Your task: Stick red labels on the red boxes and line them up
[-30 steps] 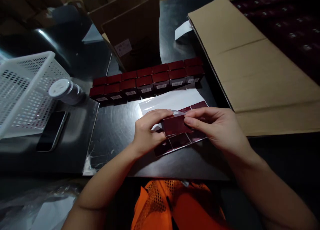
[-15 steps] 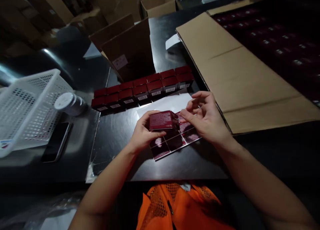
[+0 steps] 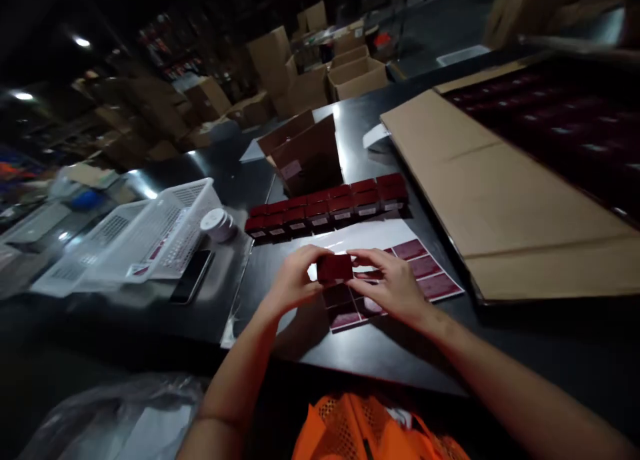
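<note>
- Both hands are on one small dark red box (image 3: 335, 268), held just above the black table (image 3: 400, 353), about mid-table and close to the person's body.
- Left hand (image 3: 295, 283) has it pinched from the left side, fingers wrapped over the top edge, so that's a proper grasp.
- Right hand (image 3: 393, 290) grips the right end of the same box, thumb and fingertips closed on it.
- Right under the hands there's a white sheet of dark red labels (image 3: 425, 273), lying flat on the table; the part nearest the row of boxes is bare white.
- Behind that sheet sits a row of matching red boxes (image 3: 330, 210), two deep, packed side by side, with little white barcode stickers facing the camera.
- An open brown carton (image 3: 307, 157) stands just behind that row.
- Off to the left: a white plastic basket (image 3: 165, 230), a white round tub (image 3: 217, 223) beside it, and a dark phone (image 3: 191, 277) lying flat in front of the basket.
- Big flat cardboard sheet (image 3: 500, 193) runs along the right, next to the label sheet.
- Orange mesh vest (image 3: 370, 430) shows at the bottom edge.
</note>
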Tool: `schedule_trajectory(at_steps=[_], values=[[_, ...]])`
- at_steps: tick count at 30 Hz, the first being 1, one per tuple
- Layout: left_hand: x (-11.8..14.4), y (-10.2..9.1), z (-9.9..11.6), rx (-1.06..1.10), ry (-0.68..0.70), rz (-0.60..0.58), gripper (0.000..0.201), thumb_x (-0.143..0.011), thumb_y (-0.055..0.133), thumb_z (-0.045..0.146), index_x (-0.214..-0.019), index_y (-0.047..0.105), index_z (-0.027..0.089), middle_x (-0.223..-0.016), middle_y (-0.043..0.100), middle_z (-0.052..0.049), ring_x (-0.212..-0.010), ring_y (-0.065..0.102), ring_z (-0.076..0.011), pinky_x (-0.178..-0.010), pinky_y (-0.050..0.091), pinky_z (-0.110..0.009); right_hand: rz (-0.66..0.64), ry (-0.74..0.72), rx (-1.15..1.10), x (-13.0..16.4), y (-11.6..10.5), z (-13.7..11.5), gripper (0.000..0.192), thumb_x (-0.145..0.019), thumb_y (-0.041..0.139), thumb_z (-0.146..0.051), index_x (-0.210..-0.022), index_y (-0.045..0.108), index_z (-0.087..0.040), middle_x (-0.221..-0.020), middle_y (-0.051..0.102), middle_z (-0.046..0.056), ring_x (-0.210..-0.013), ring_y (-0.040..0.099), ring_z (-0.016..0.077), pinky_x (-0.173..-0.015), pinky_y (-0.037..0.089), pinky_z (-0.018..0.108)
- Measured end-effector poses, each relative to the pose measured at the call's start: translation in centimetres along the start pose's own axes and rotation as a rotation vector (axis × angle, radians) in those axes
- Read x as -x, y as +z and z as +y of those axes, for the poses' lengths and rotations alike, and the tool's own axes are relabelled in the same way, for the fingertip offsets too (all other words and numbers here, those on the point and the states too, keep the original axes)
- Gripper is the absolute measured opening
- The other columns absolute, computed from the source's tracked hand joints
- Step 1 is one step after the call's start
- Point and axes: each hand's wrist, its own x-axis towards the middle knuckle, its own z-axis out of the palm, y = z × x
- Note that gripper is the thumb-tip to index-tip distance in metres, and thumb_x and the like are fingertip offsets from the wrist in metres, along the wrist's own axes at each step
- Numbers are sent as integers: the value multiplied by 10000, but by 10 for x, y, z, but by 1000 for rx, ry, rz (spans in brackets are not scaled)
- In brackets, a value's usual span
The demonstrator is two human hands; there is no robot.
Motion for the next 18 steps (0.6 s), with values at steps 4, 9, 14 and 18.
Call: schedule_trajectory(at_steps=[4,9,14,18], values=[[35,-41,-31,-33,-257,246,429,-649,844,250,-1057,710,245,-1092,598,-58,-978,633,-195,-750,583,-290,-143,28,80,6,3,-2,649,-837,741,-353,-1420,485,-224,-1095,719,91,-992,713,272,-847,628,427],[52,-95,-101,-118,-504,482,665,-528,880,197,-1140,620,195,-996,633,-41,-921,654,-201,-781,581,-325,-235,31,175,10,3,-1,675,-842,711,-312,-1451,436,-223,-1084,711,82,-953,709,259,-885,589,432],[34,-92,-134,-177,-558,544,751,-521,902,218,-1174,534,166,-877,653,-27,-837,684,-221,-754,582,-363,-277,53,220,10,6,8,660,-853,671,-300,-1453,411,-208,-1076,703,88,-957,696,259,-887,569,443],[30,-88,-139,-256,-543,612,812,-542,915,223,-1233,491,181,-957,651,-52,-882,683,-235,-789,580,-390,-246,26,309,4,-2,14,638,-867,665,-285,-1450,418,-207,-1075,701,93,-962,695,274,-869,576,443]])
